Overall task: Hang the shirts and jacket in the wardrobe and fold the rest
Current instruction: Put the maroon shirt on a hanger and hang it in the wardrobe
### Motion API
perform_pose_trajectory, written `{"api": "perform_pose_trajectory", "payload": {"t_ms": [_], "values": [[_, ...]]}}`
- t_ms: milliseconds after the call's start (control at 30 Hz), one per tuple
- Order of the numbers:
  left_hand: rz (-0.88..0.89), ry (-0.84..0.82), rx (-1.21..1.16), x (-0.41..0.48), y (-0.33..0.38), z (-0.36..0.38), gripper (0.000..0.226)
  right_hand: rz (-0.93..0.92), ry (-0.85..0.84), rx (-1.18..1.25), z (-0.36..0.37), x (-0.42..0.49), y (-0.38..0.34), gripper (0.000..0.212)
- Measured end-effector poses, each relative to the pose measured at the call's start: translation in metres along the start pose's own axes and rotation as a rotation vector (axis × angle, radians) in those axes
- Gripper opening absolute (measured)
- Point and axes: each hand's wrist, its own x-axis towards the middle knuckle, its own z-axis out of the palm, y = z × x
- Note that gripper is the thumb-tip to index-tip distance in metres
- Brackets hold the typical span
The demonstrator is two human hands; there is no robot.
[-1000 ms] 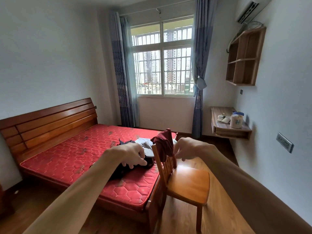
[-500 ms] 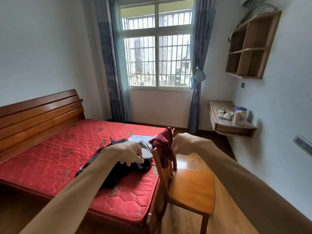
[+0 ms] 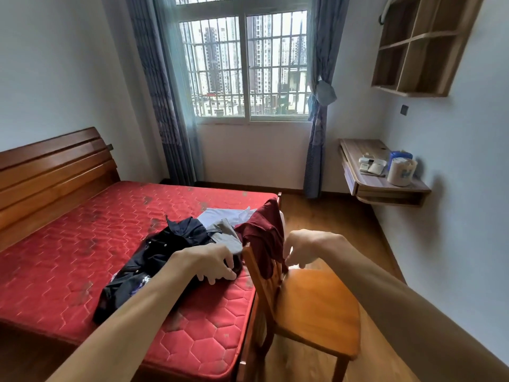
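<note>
Hanging over the back of the chair (image 3: pixel 316 307), the maroon shirt (image 3: pixel 264 235) is pinched at its lower right edge by the right hand (image 3: pixel 305 248). The fingers are curled downward and the tips are closed on the cloth just above the seat. The shirt is spread across the top rail, directly left of that hand and between the two hands.

The left hand (image 3: pixel 209 260) is held palm down over the near end of a heap of clothes on the red mattress (image 3: pixel 82 230). Its fingers are bent, and their tips are set on the edge of the dark jacket (image 3: pixel 154 260). Whether any cloth is actually gripped by it cannot be told. The jacket is sprawled to the left of and beyond that hand, with one part trailing toward the near edge of the mattress under the forearm.

A grey garment (image 3: pixel 227 235) is seen just beyond the left hand, touching the jacket and lying against the maroon shirt. A pale cloth (image 3: pixel 220 215) is laid flat farther off behind both.

Far left of the hands a wooden headboard (image 3: pixel 55 172) is seen. Well beyond the right hand a wall shelf (image 3: pixel 385 186) is fixed, with a white tub (image 3: pixel 400 172) set on it. A barred window (image 3: pixel 245 64) is seen straight ahead.
</note>
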Motion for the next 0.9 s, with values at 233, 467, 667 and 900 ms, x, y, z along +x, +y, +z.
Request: {"api": "perform_pose_trajectory", "payload": {"t_ms": [233, 467, 667, 900], "values": [[-0.015, 0.023, 0.023, 0.104, 0.018, -0.047, 0.036, -0.048, 0.040, 0.050, -0.046, 0.095, 0.057, 0.028], [-0.030, 0.034, -0.028, 0.184, 0.029, -0.078, 0.030, -0.089, 0.061, 0.076, -0.084, 0.184, 0.106, 0.024], [-0.059, -0.026, -0.043, 0.241, 0.019, -0.080, 0.032, -0.136, 0.035, 0.092, -0.077, 0.244, 0.128, 0.024], [-0.069, -0.117, -0.035, 0.302, 0.004, -0.094, 0.035, -0.129, -0.027, 0.109, -0.084, 0.316, 0.141, 0.023]]}}
